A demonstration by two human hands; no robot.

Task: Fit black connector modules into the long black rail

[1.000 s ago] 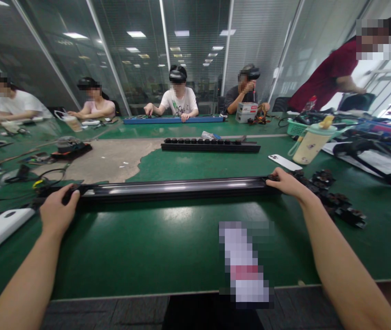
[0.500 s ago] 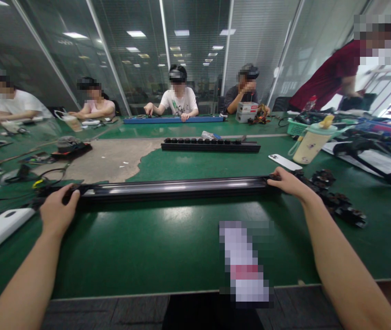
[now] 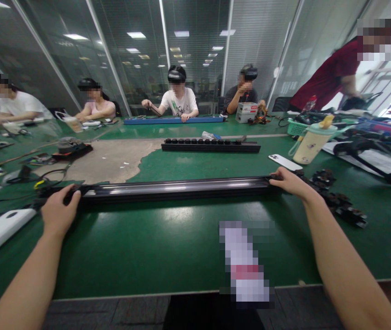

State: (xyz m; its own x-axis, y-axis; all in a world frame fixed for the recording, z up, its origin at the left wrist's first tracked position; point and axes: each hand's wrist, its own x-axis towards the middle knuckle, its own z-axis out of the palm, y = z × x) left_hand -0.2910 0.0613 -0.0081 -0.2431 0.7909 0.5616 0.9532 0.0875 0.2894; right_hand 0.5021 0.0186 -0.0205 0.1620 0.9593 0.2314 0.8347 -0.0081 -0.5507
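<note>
A long black bar with a shiny, see-through upper face (image 3: 178, 187) lies across the green table in front of me. My left hand (image 3: 59, 206) grips its left end, thumb on top and fingers behind, mostly hidden. At the opposite end my right hand (image 3: 286, 181) pinches the bar between thumb and fingers. Dark toothed parts (image 3: 343, 204) lie just beyond my right wrist. To the left of my left hand is a white object with a dark oval mark (image 3: 1, 231), beside some black cables.
A second black strip with a row of round knobs (image 3: 211, 145) lies farther back. Behind my right hand are a white phone (image 3: 285, 162) and a yellow cup (image 3: 312, 143). Several people sit opposite, one at a blue bar (image 3: 174, 120). A blurred-out pale item (image 3: 245, 261) lies near the front edge.
The bar and both my hands are almost still, shifted very slightly to the right. Across the table, the person at the blue bar has raised a hand a little.
</note>
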